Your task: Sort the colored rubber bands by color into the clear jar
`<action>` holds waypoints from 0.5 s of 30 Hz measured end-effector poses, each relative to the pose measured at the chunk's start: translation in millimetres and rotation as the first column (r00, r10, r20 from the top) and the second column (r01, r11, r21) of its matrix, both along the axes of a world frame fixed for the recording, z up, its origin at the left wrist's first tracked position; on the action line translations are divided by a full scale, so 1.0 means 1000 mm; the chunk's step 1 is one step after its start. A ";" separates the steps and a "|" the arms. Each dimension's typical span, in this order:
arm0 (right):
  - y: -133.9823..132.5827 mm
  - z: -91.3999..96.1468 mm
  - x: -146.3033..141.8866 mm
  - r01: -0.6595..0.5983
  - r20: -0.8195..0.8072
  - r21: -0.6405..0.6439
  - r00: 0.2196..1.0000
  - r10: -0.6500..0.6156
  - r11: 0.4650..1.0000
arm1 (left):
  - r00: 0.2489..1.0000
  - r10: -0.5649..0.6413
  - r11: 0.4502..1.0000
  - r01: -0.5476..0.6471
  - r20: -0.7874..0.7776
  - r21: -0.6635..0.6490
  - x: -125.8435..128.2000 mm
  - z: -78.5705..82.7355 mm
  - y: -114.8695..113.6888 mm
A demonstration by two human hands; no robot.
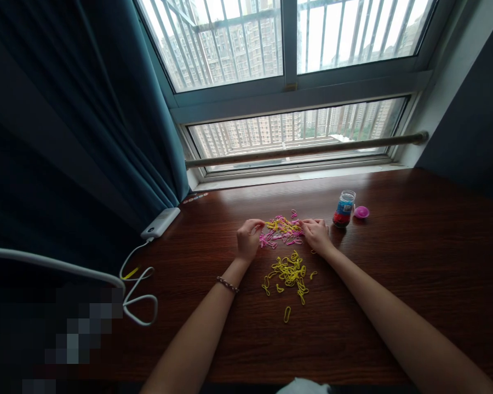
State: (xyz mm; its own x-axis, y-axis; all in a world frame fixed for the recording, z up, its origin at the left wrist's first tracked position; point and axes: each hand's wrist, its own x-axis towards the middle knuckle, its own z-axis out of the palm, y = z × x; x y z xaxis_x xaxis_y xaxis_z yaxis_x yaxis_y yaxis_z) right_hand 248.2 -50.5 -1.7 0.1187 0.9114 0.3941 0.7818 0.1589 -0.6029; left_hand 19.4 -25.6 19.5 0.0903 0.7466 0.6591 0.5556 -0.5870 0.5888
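Observation:
A mixed heap of pink and yellow small elastic loops lies on the dark wooden table between my hands. My left hand rests at the heap's left edge, fingers curled in a pinch on loops too small to single out. My right hand sits at the heap's right edge, fingers bent and pinching into the loops. Nearer to me lies a separate pile of yellow loops, with a few strays around it. A beaded bracelet circles my left wrist.
A small clear jar holding red and blue loops stands right of my right hand, its pink lid beside it. A white power bank with a looping white cable lies at the left by the teal curtain. The window is behind.

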 end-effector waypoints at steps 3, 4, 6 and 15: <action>0.000 0.001 0.000 -0.002 -0.026 -0.014 1.000 0.002 1.000 | 0.995 -0.091 0.995 0.093 0.042 -0.039 0.008 0.003 -0.008; 0.000 0.002 0.001 -0.002 -0.043 -0.012 0.999 0.001 1.000 | 0.991 -0.128 0.991 0.129 0.041 -0.043 0.012 0.004 -0.011; 0.000 0.004 0.001 -0.011 -0.095 0.005 0.995 0.012 1.000 | 0.977 -0.213 0.976 0.214 0.018 -0.044 0.021 0.007 -0.019; 0.001 0.010 0.007 0.046 -0.461 0.191 0.886 0.048 0.980 | 0.768 -0.633 0.761 0.595 -0.095 -0.259 0.049 0.015 -0.049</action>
State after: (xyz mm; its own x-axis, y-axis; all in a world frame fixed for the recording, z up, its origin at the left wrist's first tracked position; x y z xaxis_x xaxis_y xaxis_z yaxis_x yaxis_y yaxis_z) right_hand 255.6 -49.0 8.7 0.3292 0.8241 0.4609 0.4220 0.3083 -0.8526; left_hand 67.9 -74.2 34.2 0.6692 0.6047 0.4319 0.2167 -0.7147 0.6650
